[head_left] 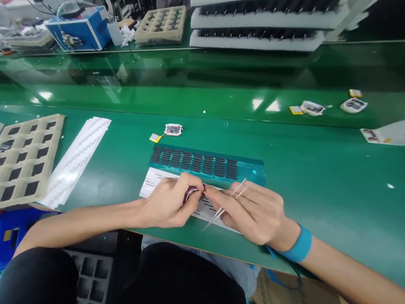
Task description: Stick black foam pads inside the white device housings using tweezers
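Observation:
My left hand (170,201) is closed on a small dark purplish piece with a pale edge (189,194). What kind of part it is, I cannot make out. Thin metal tweezers (217,215) lie slantwise through the fingers of my right hand (259,211), their tips pointing down toward me. The right thumb and forefinger meet the left fingertips at the piece. Beneath both hands is a white printed sheet (150,181), partly hidden. Just beyond it lies a teal sheet (250,170) bearing rows of small dark strips (196,162).
A small white device (173,129) wired to a yellow-edged battery (155,138) lies beyond the strips. At left are printed label strips (77,162) and a beige compartment tray (56,146). Similar devices (312,108) sit at right. White racks (254,43) stand on the raised back shelf.

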The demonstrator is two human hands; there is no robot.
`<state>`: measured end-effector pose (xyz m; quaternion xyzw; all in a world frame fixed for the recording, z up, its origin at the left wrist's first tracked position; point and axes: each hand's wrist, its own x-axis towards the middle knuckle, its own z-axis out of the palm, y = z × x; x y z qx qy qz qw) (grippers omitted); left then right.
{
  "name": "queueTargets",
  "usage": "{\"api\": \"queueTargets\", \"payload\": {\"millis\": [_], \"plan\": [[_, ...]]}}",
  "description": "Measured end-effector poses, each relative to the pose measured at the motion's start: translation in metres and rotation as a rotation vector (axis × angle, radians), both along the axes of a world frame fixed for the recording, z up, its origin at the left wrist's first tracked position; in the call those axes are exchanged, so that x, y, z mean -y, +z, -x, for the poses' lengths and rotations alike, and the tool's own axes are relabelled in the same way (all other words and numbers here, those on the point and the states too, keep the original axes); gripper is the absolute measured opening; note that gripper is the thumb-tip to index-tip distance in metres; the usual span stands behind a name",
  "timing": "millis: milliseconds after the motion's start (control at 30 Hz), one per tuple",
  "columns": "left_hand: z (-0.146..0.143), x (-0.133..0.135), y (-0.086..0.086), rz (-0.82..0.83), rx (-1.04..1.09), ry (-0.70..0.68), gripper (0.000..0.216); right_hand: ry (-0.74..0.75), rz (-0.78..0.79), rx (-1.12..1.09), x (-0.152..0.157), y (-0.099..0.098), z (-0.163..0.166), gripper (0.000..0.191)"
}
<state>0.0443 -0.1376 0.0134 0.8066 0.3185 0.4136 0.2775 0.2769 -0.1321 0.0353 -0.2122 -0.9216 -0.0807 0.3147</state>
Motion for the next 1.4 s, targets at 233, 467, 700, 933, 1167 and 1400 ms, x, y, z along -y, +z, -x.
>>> {"api": "queueTargets", "payload": {"millis": [233,467,700,933,1167,1400], "plan": [[0.001,-0.004,0.009,0.102,0.096,-0.076,0.015,-0.006,0.438,-0.205,-0.006,0.002,0.009,0.021],[-0.001,0.0,0.003,0.032,0.038,-0.1,0.019,0.052,0.714,-0.287,-0.009,0.006,0.013,0.029],[0.0,0.004,0.003,0.026,0.056,-0.097,0.018,0.117,0.822,-0.335,-0.009,0.008,0.012,0.038],[0.0,0.003,0.001,0.065,0.095,-0.12,0.019,0.075,0.89,-0.35,-0.009,0.006,0.01,0.043],[0.003,-0.01,0.003,-0.167,-0.068,-0.298,0.011,0.14,1.116,-0.451,-0.042,0.019,-0.023,0.035],[-0.001,-0.016,-0.003,-0.282,-0.313,-0.382,0.023,0.035,1.29,-0.531,-0.046,0.004,-0.061,0.06]]}}
